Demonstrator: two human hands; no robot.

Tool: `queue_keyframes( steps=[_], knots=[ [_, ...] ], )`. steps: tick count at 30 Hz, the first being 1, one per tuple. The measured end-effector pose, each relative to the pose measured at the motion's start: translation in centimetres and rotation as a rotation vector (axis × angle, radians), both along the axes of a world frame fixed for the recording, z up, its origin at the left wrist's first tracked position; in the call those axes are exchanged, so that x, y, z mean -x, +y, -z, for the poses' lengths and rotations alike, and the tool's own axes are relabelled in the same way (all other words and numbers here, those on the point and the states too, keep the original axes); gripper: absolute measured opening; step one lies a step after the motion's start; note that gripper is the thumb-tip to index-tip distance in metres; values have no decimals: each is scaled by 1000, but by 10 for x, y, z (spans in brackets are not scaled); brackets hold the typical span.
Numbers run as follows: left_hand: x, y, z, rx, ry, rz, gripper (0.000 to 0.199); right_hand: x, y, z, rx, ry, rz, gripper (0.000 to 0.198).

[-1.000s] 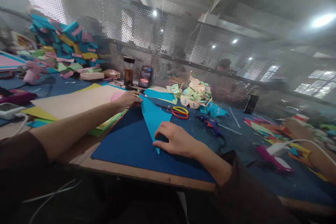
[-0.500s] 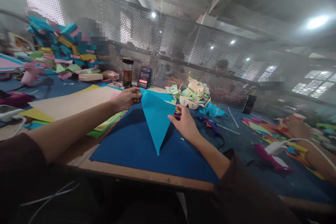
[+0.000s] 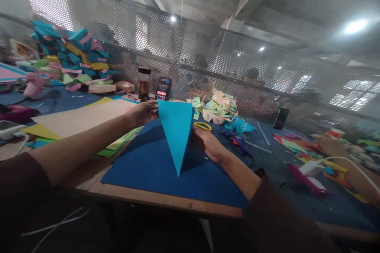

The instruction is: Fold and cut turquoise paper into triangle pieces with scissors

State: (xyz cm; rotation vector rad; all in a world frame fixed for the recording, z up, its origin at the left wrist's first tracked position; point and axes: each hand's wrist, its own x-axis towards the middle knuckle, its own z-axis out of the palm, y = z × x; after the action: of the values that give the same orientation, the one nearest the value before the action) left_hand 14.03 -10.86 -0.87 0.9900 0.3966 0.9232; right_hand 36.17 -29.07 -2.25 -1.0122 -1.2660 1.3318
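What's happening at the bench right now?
A person is holding a piece of blue paper that tapers to a point towards them, above a dark blue board. The left hand grips its upper left corner; the right hand is at its right side, with some fingers hidden behind it. The yellow-handled scissors and the glue gun lie on the table, not in use.

We couldn't see the fingertips of the right hand [image 3: 209,144], tucked behind the blue paper [image 3: 175,130]!
We caught only a loop of the yellow handle [image 3: 204,128], the rest covered; the text on the centre phone [image 3: 162,93] was too small for us; a co-worker's arm [image 3: 360,178] ran off the right edge; beyond the perforated screen [image 3: 178,43], figures [image 3: 251,77] blurred.
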Motion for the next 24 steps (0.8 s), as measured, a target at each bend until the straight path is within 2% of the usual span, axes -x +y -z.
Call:
queue_keyframes(
  steps=[4,6,10,14,19,24],
  knots=[
    [-2,3,5,7,-42,74,25,5,-9,-4,-38,-150,-154,48],
    [-2,6,7,28,-57,103,27,7,-11,-6,-48,-204,-161,49],
    [-5,11,7,66,-43,186,17,8,-8,-1,-6,-220,-139,54],
    [-9,3,3,80,-8,236,16,10,-3,9,-3,-251,-159,53],
    [-13,-18,-6,66,38,206,18,19,-9,12,-54,-363,-172,49],
    [-16,-32,-14,-42,125,88,16,29,-17,8,-38,-354,-155,38]
  ],
)
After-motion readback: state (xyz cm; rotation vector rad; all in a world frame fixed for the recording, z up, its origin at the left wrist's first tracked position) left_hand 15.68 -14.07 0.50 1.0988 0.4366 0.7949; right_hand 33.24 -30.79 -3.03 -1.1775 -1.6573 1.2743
